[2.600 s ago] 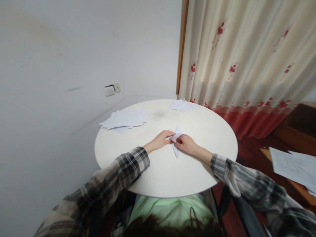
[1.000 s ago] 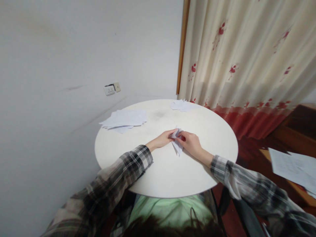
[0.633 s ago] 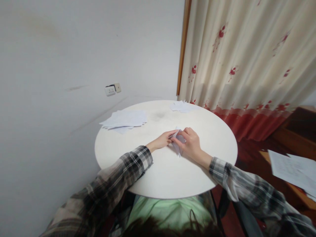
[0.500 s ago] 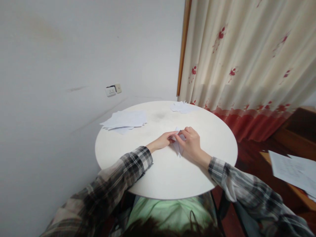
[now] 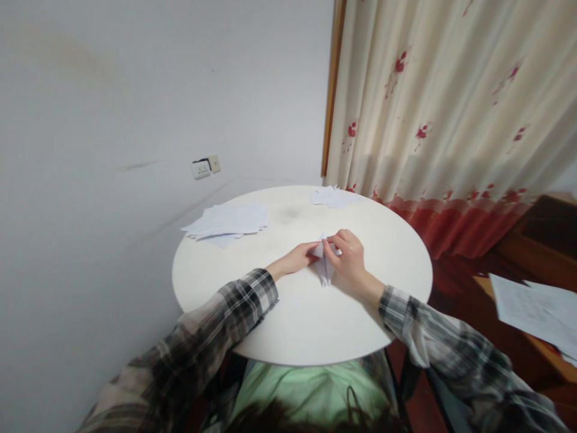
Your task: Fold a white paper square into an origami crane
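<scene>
Soft, even, dim indoor light. Brightest and warmest on the curtain [image 5: 451,120] beyond the surface [image 5: 297,325], to its far right. Casts only a thin, pale shadow under the folded paper [image 5: 325,272] at the surface's centre and a darker one below its near rim. Stretches and smears toward the frame edges: blurs the plaid sleeves [image 5: 234,307] at the surface's near side, bows the grey wall [image 5: 112,120] to its left. Keeps the surface's centre sharpest, yet leaves the paper's creases too faint to read.
</scene>
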`<state>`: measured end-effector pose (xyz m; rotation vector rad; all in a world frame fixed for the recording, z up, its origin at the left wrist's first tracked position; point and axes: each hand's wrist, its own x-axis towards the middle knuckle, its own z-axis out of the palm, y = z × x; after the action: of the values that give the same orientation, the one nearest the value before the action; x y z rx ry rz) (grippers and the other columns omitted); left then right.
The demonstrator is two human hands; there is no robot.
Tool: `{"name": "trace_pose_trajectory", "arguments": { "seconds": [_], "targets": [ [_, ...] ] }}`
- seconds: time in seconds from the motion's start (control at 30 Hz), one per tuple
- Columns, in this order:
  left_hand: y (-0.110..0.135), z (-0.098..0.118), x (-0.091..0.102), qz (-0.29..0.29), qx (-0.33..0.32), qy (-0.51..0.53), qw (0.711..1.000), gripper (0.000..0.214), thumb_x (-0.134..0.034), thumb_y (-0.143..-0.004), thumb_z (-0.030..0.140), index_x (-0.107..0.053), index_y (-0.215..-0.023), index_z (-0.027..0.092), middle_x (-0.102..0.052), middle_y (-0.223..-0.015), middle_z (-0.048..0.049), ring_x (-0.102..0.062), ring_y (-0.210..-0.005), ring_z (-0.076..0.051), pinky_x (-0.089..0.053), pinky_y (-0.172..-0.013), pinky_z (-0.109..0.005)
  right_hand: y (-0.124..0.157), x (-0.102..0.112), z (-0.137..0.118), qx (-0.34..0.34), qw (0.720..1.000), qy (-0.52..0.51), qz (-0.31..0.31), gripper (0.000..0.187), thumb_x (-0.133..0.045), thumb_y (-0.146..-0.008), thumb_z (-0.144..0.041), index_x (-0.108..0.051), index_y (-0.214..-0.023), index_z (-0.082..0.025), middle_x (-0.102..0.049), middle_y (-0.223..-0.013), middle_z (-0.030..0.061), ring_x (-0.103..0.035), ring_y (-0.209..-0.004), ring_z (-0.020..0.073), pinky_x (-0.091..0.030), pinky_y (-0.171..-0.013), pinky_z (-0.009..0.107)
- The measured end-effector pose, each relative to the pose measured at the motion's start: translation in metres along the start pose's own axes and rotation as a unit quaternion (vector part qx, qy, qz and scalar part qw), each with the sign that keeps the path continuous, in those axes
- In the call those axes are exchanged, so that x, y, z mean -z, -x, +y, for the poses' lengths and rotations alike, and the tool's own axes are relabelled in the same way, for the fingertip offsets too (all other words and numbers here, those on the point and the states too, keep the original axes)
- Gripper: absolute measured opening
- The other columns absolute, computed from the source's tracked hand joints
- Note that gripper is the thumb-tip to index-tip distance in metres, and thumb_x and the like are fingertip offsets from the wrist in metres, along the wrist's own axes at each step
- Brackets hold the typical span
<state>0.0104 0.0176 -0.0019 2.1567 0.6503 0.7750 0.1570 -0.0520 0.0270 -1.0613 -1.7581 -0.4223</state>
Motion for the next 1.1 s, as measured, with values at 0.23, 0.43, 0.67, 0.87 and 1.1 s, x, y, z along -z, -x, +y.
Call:
{"name": "trace_pose_trajectory", "arguments": {
  "seconds": [0.23,0.43,0.67,0.87,1.1],
  "targets": [
    [0.000,0.001,0.001,-0.015,-0.013,0.030,0.999,0.047,-0.050,-0.070,0.001,-0.054,-0.116,0.011,-0.059,-0.114,-0.0100,-0.053,-0.103,-0.019,-0.036,-0.095,-0.034,-0.001,0.011,0.019,0.007,0.989,-0.150,0.002,0.021,-0.044,-0.084,-0.033,-0.051,-0.072,-0.018,-0.051,-0.069,0.0031,-0.048,-0.070,0.0160,-0.039,-0.065,0.031],
    [0.001,0.002,0.003,-0.012,0.006,0.020,1.000,0.045,-0.054,-0.072,0.006,-0.055,-0.116,0.013,-0.057,-0.119,-0.0104,-0.051,-0.109,-0.020,-0.033,-0.098,-0.035,0.007,0.011,0.052,-0.011,0.963,-0.222,-0.151,0.059,-0.065,-0.069,-0.042,-0.040,-0.117,-0.017,-0.055,-0.108,0.0122,-0.054,-0.098,0.0221,-0.043,-0.082,0.039],
    [0.001,0.000,0.004,-0.021,0.030,-0.011,0.999,0.044,-0.054,-0.074,0.010,-0.054,-0.118,0.012,-0.061,-0.113,-0.0092,-0.055,-0.100,-0.019,-0.038,-0.093,-0.033,0.013,-0.001,0.058,-0.077,0.936,-0.225,-0.260,0.048,-0.064,-0.071,-0.033,-0.044,-0.112,-0.016,-0.060,-0.105,0.0098,-0.057,-0.095,0.0185,-0.044,-0.083,0.035],
    [0.002,-0.001,0.006,-0.018,0.035,-0.009,0.999,0.039,-0.055,-0.075,0.013,-0.058,-0.114,0.012,-0.062,-0.113,-0.0097,-0.055,-0.102,-0.020,-0.037,-0.094,-0.033,0.012,0.000,0.060,-0.074,0.932,-0.180,-0.306,0.040,-0.063,-0.072,-0.031,-0.051,-0.106,-0.016,-0.064,-0.091,0.0058,-0.058,-0.075,0.0152,-0.044,-0.068,0.028],
    [0.004,0.001,0.008,0.002,0.065,0.026,0.998,0.034,-0.058,-0.072,0.016,-0.063,-0.105,0.011,-0.066,-0.103,-0.0069,-0.059,-0.095,-0.020,-0.040,-0.090,-0.031,0.010,-0.003,0.063,-0.093,0.938,-0.130,-0.308,0.021,-0.055,-0.078,-0.034,-0.059,-0.086,-0.015,-0.059,-0.067,0.0004,-0.049,-0.058,0.0117,-0.036,-0.056,0.022]
  ]
}}
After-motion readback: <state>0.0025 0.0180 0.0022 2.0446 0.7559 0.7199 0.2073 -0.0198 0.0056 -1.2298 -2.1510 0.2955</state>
